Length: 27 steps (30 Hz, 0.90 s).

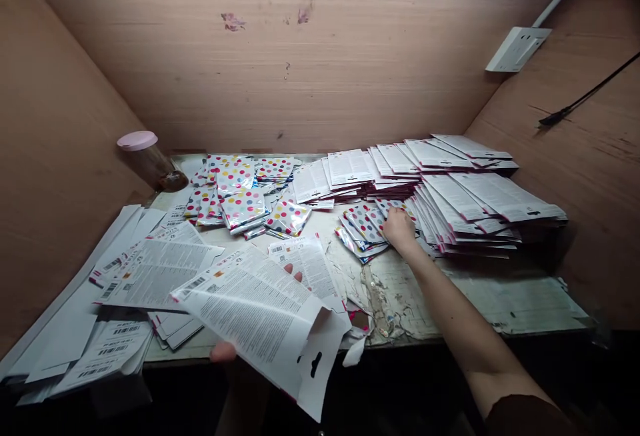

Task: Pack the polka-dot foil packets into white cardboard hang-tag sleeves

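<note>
My left hand [223, 353], mostly hidden beneath, is closed round a white printed cardboard envelope [260, 309]. Its end flap with a hang hole stands open toward the lower right, and fingertips show past its far edge. Farther right, my right hand [399, 228] has its fingers closed on a polka-dot packet [384, 207]. That packet lies at the end of a small row of shiny polka-dot packets [361, 224]. Another printed envelope [306, 256] rests on the table just behind the held one.
More polka-dot packets [240, 206] are heaped at the back left beside a pink-lidded bottle [150, 163]. Stacked envelopes [480, 203] fill the right rear. Flat envelopes [155, 266] and barcode sheets [107, 356] lie left. Wooden walls enclose the worn table [400, 309]; a socket [519, 49] is mounted right.
</note>
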### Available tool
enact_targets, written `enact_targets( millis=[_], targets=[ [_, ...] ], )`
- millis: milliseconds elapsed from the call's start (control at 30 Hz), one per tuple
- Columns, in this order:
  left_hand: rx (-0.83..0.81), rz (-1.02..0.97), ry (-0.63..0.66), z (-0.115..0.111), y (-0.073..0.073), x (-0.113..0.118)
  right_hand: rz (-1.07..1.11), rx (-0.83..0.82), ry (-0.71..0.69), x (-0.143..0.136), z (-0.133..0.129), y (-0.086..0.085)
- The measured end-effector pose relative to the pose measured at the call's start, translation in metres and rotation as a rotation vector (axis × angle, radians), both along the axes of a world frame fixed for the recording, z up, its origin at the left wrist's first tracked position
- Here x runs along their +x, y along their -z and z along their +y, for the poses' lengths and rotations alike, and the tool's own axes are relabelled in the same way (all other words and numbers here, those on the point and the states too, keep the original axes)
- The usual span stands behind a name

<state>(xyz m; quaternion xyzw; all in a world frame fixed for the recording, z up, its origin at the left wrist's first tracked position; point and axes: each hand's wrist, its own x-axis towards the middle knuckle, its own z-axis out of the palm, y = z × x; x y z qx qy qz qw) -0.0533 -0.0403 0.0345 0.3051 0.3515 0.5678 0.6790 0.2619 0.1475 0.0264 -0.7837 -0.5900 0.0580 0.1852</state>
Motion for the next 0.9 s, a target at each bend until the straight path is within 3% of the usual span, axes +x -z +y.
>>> enact_targets(
  millis=[100, 200, 267, 300, 367, 433, 600, 767, 900],
  targets=[
    [0.026, -0.133, -0.054, -0.002, -0.013, 0.0, -0.009, 0.032, -0.012, 0.0, -0.019, -0.018],
    [0.014, -0.231, -0.138, 0.011, -0.02, 0.0, 0.053, 0.197, -0.195, -0.01, -0.071, -0.046],
    [-0.001, -0.234, -0.172, 0.022, -0.022, 0.0, 0.254, 0.476, -0.558, -0.023, -0.118, -0.065],
    [-0.01, -0.23, -0.191, 0.026, -0.022, 0.0, 0.344, 0.511, -0.736, -0.03, -0.141, -0.073],
    [-0.034, -0.224, -0.219, 0.032, -0.022, 0.002, 0.36, 0.477, -1.038, -0.045, -0.178, -0.083],
    [-0.047, -0.222, -0.208, 0.033, -0.022, 0.004, 0.245, 0.39, -1.188, -0.06, -0.199, -0.085],
    [-0.018, -0.187, -0.155, 0.028, -0.026, 0.009, 0.036, 0.448, -1.122, -0.086, -0.202, -0.067],
    [-0.032, -0.068, -0.181, 0.027, -0.033, 0.003, 0.09, 0.444, -1.106, -0.097, -0.198, -0.064],
    [-0.022, -0.1, -0.13, 0.02, -0.031, 0.009, 0.153, 0.419, -1.074, -0.111, -0.199, -0.064]
  ],
)
